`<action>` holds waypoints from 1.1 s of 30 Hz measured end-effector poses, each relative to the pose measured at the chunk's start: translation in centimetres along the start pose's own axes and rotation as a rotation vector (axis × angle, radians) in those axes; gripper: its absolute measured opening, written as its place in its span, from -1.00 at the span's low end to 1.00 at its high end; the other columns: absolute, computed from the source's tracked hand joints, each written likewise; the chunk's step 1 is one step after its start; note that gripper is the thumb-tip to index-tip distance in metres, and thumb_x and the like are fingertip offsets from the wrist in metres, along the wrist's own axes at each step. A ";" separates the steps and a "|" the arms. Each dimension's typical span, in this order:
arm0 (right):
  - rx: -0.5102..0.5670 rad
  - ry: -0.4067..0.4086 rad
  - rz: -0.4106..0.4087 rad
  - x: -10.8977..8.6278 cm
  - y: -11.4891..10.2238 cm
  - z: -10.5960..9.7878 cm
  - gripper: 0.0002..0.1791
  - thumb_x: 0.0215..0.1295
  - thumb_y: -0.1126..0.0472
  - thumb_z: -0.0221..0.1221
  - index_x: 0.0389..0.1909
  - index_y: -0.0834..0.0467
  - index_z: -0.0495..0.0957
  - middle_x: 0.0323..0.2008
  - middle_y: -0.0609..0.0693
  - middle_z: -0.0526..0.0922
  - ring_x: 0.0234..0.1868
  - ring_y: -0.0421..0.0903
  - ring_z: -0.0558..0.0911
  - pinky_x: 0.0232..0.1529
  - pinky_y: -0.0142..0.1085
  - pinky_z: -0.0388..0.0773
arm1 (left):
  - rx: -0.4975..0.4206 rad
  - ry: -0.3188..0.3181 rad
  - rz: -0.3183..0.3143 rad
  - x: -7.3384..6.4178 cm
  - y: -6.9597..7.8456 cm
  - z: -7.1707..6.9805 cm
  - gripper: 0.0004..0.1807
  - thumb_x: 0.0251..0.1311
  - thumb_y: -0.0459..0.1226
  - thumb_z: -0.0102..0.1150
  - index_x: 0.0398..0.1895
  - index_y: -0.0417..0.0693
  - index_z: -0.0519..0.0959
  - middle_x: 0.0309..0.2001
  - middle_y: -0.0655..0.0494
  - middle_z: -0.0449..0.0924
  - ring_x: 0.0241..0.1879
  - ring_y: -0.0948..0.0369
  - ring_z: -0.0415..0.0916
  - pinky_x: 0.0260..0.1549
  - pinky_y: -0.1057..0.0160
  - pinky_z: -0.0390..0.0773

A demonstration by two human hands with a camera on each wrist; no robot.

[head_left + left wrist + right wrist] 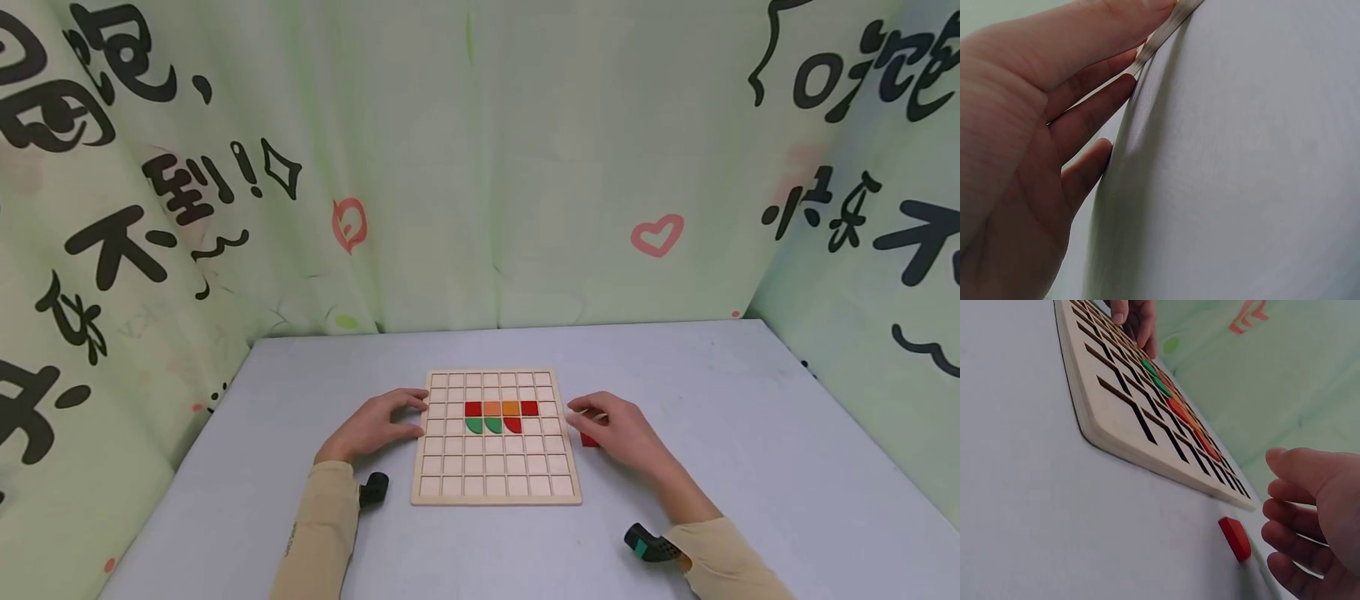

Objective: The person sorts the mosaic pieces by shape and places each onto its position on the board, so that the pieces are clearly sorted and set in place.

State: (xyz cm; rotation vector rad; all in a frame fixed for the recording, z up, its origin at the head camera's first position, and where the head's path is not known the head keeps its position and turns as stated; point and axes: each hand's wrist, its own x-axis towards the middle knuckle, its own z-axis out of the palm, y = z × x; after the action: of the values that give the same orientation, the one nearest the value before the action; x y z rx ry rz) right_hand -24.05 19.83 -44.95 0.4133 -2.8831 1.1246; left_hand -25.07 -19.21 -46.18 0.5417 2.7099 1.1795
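Note:
A square wooden grid board [495, 492] lies flat in the middle of the table. In its cells sit a row of red and orange squares [501, 408], with two green quarter-round pieces [483, 425] and a red quarter-round piece [513, 425] just below. My left hand [382, 425] rests fingertips and thumb against the board's left edge. Off the right edge hovers my right hand [618, 429], fingers loosely bent and holding nothing. Under it a loose red piece [1235, 539] with a curved side lies on the table, partly hidden by the hand in the head view.
The white table [675, 358] runs back to a pale green curtain [495, 167] with black lettering and red hearts. Curtain panels also hang along the left and right sides. Each wrist carries a black camera, the right one [651, 543] near the table surface.

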 end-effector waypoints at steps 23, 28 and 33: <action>-0.032 -0.108 -0.099 -1.3 3.0 -1.7 -0.60 0.22 0.07 0.35 0.04 0.15 0.64 0.01 0.00 0.60 0.02 0.01 0.54 0.06 -0.01 0.51 | 0.002 -0.008 -0.015 0.1 -0.1 0.1 -0.61 0.11 -0.22 0.41 0.03 -0.02 0.62 0.33 0.13 0.41 0.39 0.05 0.23 0.36 0.01 0.24; -0.040 -0.130 -0.140 -1.3 3.0 -1.7 -0.71 0.20 0.19 0.34 -0.04 0.09 0.67 -0.06 -0.06 0.58 -0.06 -0.07 0.52 -0.04 -0.14 0.53 | 0.000 -0.006 -0.003 0.1 -0.3 0.1 -0.62 0.11 -0.23 0.41 0.03 -0.03 0.62 0.32 0.13 0.41 0.39 0.06 0.23 0.36 0.02 0.24; -0.056 -0.101 -0.183 -1.3 3.1 -1.6 -0.77 0.20 0.27 0.33 -0.10 0.09 0.68 -0.13 -0.10 0.59 -0.14 -0.11 0.51 -0.14 -0.24 0.53 | -0.003 -0.010 0.001 0.1 -0.3 0.0 -0.61 0.11 -0.23 0.41 0.04 -0.04 0.62 0.33 0.13 0.41 0.40 0.05 0.22 0.37 0.01 0.23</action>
State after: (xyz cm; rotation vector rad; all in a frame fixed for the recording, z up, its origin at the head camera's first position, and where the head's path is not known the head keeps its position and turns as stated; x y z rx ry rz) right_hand -23.65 23.38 -46.00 0.7343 -2.8804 1.0199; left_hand -25.23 -19.36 -46.40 0.5478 2.6990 1.1783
